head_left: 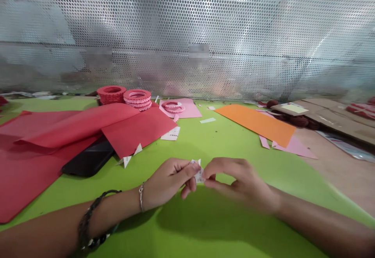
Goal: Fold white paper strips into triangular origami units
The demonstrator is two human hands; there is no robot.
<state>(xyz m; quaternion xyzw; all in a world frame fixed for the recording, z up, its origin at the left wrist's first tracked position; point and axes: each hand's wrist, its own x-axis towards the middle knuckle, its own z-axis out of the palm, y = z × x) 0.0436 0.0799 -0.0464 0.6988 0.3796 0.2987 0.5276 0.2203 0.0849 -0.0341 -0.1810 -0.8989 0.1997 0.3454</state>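
Observation:
Between my two hands is a small white printed paper piece [199, 175], held above the green table surface [187, 226]. My left hand [172, 180] pinches it from the left, thumb on top. From the right, the thumb and forefinger of my right hand [237, 180] close on its right edge; that hand is slightly blurred. Beyond them lies a printed paper scrap [170, 133], and small folded white pieces [125, 161] rest by the red sheet [140, 129].
A black phone-like object [89, 158] lies partly under red sheets at left. Pink and red rings [137, 95] are stacked farther back. An orange sheet [258, 123] and cardboard [336, 113] lie at right. A perforated metal panel [187, 35] stands behind.

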